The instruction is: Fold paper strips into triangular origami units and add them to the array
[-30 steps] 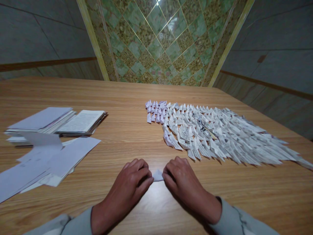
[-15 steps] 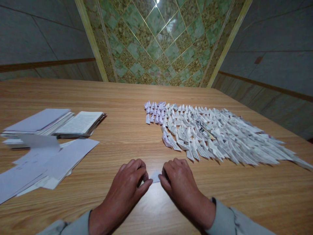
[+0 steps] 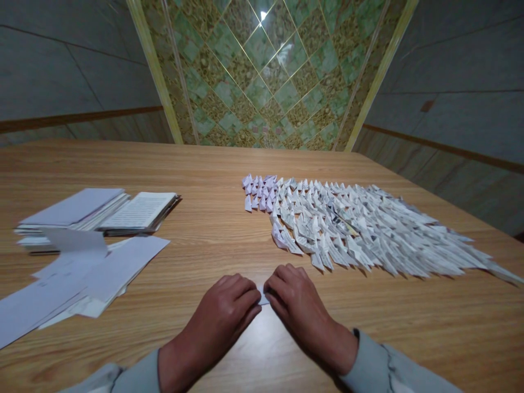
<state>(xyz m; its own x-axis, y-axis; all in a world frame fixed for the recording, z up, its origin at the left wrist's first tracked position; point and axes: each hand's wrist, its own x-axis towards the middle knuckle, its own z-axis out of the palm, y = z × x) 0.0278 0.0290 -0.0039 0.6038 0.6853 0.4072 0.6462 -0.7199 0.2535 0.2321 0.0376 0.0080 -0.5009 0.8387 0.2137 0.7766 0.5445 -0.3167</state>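
Note:
A small folded piece of pale paper point(image 3: 263, 297) lies low over the table between my two hands, mostly covered by the fingers. My left hand point(image 3: 227, 305) is closed on its left side, thumb below and fingers curled above. On the other side my right hand point(image 3: 292, 303) pinches the paper with thumb and bent fingers. Just beyond the hands, to the right, stand many folded paper boats point(image 3: 347, 229) in close rows, mostly printed white paper. A smaller group of lilac paper boats point(image 3: 259, 192) sits at their left end.
At the left, loose paper sheets point(image 3: 85, 278) lie overlapping, one bent upward. Behind them are a stack of lilac-topped paper point(image 3: 73, 207) and a stack of printed pages point(image 3: 141, 210). The wooden table point(image 3: 204, 174) reaches toward a tiled wall point(image 3: 266, 82).
My left hand has moved slightly right, closer to my right hand, and its thumb and fingers have drawn together. Less of the folded paper shows between them. The camera view has shifted slightly.

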